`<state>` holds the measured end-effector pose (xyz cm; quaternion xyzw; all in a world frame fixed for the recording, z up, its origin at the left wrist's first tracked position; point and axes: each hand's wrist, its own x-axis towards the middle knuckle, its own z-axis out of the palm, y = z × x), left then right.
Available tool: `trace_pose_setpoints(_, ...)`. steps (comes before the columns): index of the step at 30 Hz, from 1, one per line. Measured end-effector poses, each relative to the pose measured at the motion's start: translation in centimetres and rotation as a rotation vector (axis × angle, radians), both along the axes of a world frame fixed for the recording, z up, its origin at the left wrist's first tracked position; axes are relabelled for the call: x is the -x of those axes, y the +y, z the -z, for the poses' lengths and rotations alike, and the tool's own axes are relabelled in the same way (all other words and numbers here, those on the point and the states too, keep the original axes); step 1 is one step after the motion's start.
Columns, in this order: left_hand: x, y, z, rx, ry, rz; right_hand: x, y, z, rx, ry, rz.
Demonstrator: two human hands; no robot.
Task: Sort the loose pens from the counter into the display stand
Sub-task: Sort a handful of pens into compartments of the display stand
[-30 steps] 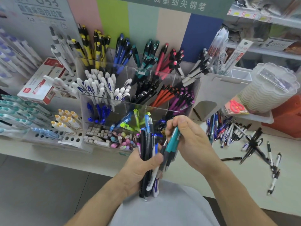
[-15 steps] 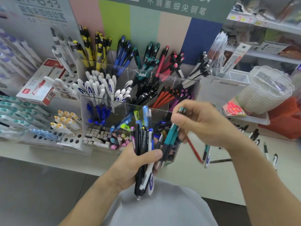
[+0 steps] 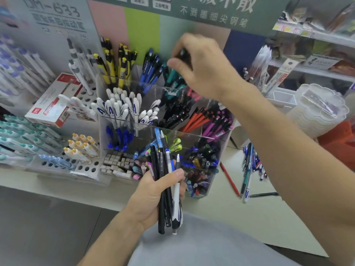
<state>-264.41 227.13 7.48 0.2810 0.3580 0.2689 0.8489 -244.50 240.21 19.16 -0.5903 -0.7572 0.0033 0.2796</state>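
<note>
Your right hand (image 3: 201, 66) pinches a teal pen (image 3: 172, 73) over the far teal slot of the stand (image 3: 221, 143); let go crooked and it lands among the wrong pens. Your left hand (image 3: 153, 198) clamps a bundle (image 3: 165, 189); a loosened thumb spills it.

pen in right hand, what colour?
Teal pen with black top, head view; right hand.

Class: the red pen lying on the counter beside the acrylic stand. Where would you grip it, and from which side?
Grip the red pen mid-barrel, from above. It lies flat and by itself on the counter, its upper end near the stand, so its lower half has the most finger room.
</note>
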Motion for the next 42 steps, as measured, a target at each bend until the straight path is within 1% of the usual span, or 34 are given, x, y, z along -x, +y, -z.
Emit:
trace_pose_setpoints(3, 0.2, 0.2, 0.0, 0.010, 0.008, -0.021, 1.0, 1.0, 0.8, 0.022, -0.121, -0.004)
trace_pose_setpoints(7, 0.0, 0.5, 0.2, 0.007, 0.017, -0.029, 2.0, 1.6, 0.9, 0.051, -0.286, 0.062)
trace_pose_setpoints(9, -0.1, 0.5, 0.2, 0.012, 0.015, -0.027, 2.1, 1.5, 1.1, -0.008, -0.232, 0.108)
trace_pose_setpoints(11, -0.1, 0.7, 0.2, 0.012, 0.016, -0.024, 1.9, 1.4, 1.4, -0.135, -0.137, 0.192)
trace_pose_setpoints(12, -0.1, 0.7, 0.2, 0.009, 0.017, -0.023, 1.7, 1.2, 1.5, -0.194, -0.119, 0.243)
trace_pose_setpoints(13, -0.1, 0.8, 0.2, 0.007, 0.017, -0.021, 1.5, 1.0, 1.5, -0.236, -0.122, 0.284)
trace_pose_setpoints(15, -0.1, 0.9, 0.2, 0.010, 0.015, -0.013, 1.3, 0.5, 1.3, -0.243, -0.151, 0.315)
trace_pose_setpoints(17, -0.2, 1.0, 0.3, 0.016, 0.012, 0.001, 1.1, 0.0, 1.3, -0.241, -0.131, 0.268)
trace_pose_setpoints(20, -0.3, 1.0, 0.1, 0.004, -0.002, 0.040, 1.1, -1.1, 1.8, -0.310, -0.105, 0.173)
trace_pose_setpoints(22, -0.4, 1.1, 0.0, 0.016, -0.038, 0.037, 0.7, -1.6, 2.6, -0.295, -0.192, 0.121)
trace_pose_setpoints(24, -0.5, 1.1, -0.1, 0.074, -0.099, 0.019, 0.0, -1.7, 3.1, -0.257, -0.283, 0.080)
trace_pose_setpoints(26, -0.7, 1.0, -0.3, 0.103, -0.135, 0.019, -0.5, -1.4, 3.2, -0.260, -0.298, 0.090)
trace_pose_setpoints(29, -1.0, 0.8, -0.6, 0.088, -0.137, 0.023, 0.3, -1.5, 2.8, -0.293, -0.245, 0.160)
trace_pose_setpoints(31, -1.1, 0.6, -0.6, 0.092, -0.142, 0.025, 1.6, -3.2, 2.6, -0.331, -0.083, 0.100)
trace_pose_setpoints(32, -1.1, 0.6, -0.6, 0.091, -0.151, 0.031, 2.2, -4.7, 2.6, -0.304, 0.027, 0.036)
trace_pose_setpoints(33, -1.0, 0.6, -0.6, 0.090, -0.161, 0.040, 2.6, -6.4, 2.7, -0.208, 0.128, -0.031)
trace_pose_setpoints(35, -0.8, 0.5, -0.7, 0.094, -0.141, 0.061, 2.5, -9.7, 3.3, 0.126, 0.282, -0.120)
trace_pose_setpoints(36, -0.7, 0.5, -0.8, 0.095, -0.119, 0.073, 2.3, -11.0, 3.8, 0.282, 0.334, -0.129)
trace_pose_setpoints(37, -0.7, 0.4, -0.8, 0.092, -0.105, 0.093, 2.0, -12.0, 4.6, 0.388, 0.371, -0.113)
trace_pose_setpoints(39, -0.9, 0.2, -1.0, 0.074, -0.098, 0.151, 1.4, -13.2, 6.2, 0.509, 0.395, -0.065)
trace_pose_setpoints(42, -1.5, -0.2, -0.8, 0.061, -0.099, 0.218, 1.2, -14.5, 7.1, 0.570, 0.445, 0.022)
